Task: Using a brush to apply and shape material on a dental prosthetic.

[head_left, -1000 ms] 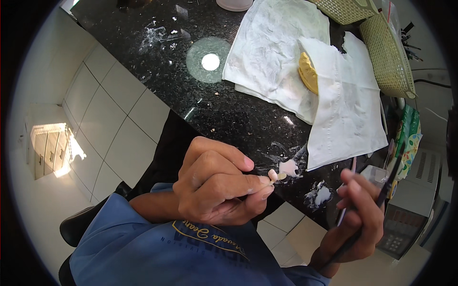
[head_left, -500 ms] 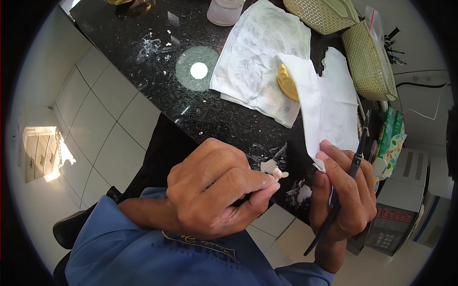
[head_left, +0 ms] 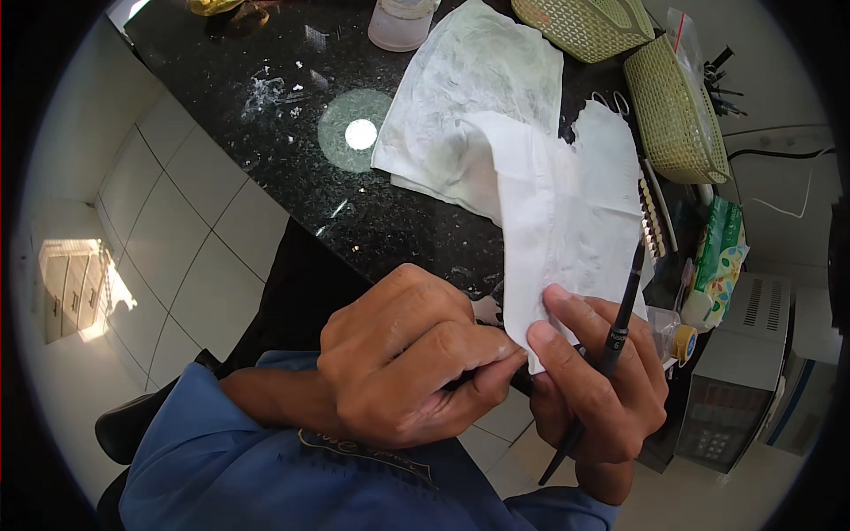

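My left hand is closed in a pinch at the counter's near edge. The small pinkish-white, tooth-like piece it held a moment ago is now hidden behind a white paper towel. My right hand grips the towel's near end between thumb and fingers and brings it against the left fingertips. A slim black brush also lies across the right hand, slanting between its fingers. The towel stretches away from the hand, over part of a folded, damp-looking white cloth.
A round glass slab rests on the black speckled counter, with white residue nearby. A cloudy jar stands at the back. On the right are woven baskets, a green packet, a small yellow-capped bottle and a grey appliance.
My right hand has moved left with the paper towel and brush, bringing the towel's end to the left fingertips. The small piece and the gold-coloured object by the cloth are now covered.
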### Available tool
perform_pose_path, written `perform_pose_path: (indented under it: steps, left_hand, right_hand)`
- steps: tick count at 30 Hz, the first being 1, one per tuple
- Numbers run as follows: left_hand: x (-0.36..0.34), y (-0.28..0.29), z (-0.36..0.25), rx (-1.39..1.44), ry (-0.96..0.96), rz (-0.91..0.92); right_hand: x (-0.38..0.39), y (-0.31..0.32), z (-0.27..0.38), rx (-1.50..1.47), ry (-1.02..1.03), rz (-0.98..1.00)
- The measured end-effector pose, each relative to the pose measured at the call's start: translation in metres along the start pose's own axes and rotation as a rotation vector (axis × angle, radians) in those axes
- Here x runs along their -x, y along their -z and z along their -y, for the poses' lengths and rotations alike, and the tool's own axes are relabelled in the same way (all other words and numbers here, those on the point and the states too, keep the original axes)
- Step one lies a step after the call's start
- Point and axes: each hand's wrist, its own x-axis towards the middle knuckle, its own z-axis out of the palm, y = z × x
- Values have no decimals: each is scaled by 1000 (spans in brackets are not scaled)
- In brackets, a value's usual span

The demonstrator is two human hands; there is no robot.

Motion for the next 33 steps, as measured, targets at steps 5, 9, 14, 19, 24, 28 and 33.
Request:
perform_pose_path:
  steps: [5,9,14,19,24,28,33]
  left_hand:
    - [3,-2,1,5,11,-27]
    - [3,-1,3,14,-24,-10]
    - [3,-2,4,10,-53,-22]
    - [9,-2,9,4,-107,-36]
    - [14,19,22,-30,-277,-86]
    - [16,54,33,-116,-291,-147]
    - [13,63,48,-72,-283,-286]
  right_hand:
    - [0,-3,-1,26,20,14]
    - [-2,-7,-6,-128,-31,-131]
    - [-1,-12,-9,-148,-6,-118]
    - [3,-9,-8,-177,-36,-185]
    - [-2,-5,-14,-172,-294,-189]
    - [-6,-9,-17,-36,-297,-71]
    - [-21,-9,-26,99,-379,-45]
